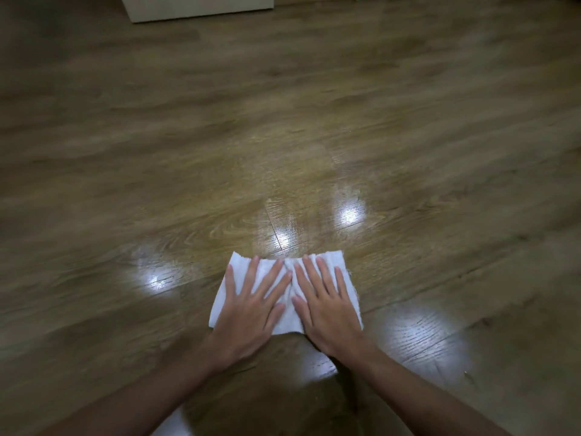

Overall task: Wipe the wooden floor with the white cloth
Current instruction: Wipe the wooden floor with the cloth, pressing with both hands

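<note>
Under both palms, low in the head view, lies the white cloth [284,313], spread flat on the wooden floor [283,121]. Left hand [251,305] presses the left half of the cloth, fingers straight and fanned apart, thumb angled in toward the middle. Right hand [327,305] presses the right half the same way, fingers straight and spread, thumb pointing in toward the left thumb. Neither hand curls round or pinches the fabric; both lie open and flat on top of it. Thumbs and index fingers sit close together but with a strip of cloth showing between them.

Between the two hands the cloth is bunched into a few lengthwise wrinkles. Its far edge shows just past the fingertips; its left corner sticks out beyond the left little finger, and its right edge runs just outside the right little finger. Near edge shows between the two wrists; the heels of both hands reach past it.

Beyond the fingertips the boards carry a glossy streak with bright light reflections. More reflections lie to the left of the left hand and to the right of the right forearm.

Far ahead of the hands, at the top edge, stands the base of a white cabinet [195,7]. Both forearms are bare.
</note>
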